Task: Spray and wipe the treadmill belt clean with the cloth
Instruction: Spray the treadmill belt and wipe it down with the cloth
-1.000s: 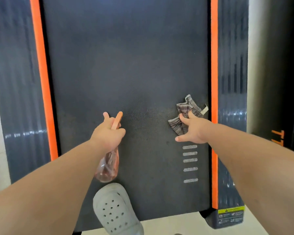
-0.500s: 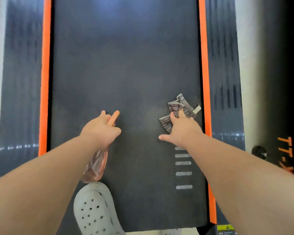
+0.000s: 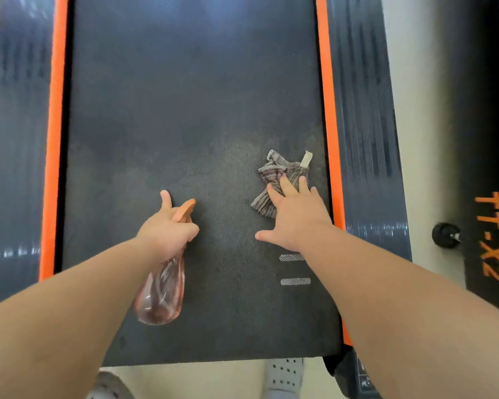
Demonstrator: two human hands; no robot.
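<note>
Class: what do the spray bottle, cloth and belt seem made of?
Translucent pink spray bottle: likely glossy plastic; see-through with highlights.
Striped grey cloth: soft woven fabric; folds, sewn tag.
Dark treadmill belt: probably matte rubbery sheet; fine dotted texture.

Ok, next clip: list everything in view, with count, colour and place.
treadmill belt: one, dark grey, centre
edge strips: two, orange, along each belt side
side rails: two, dark ribbed, outside the strips
belt marks: two, white, by the right forearm
cloth: one, grey-brown striped, near the belt's right edge
spray bottle: one, clear pinkish, orange trigger, above the belt
clogs: two, grey, bottom edge
knob: one, black, right of the rail
TT-X2 panel: one, black with orange lettering, far right
floor: pale, right and bottom
left hand: grips the spray bottle
right hand: fingers flat on the cloth
</note>
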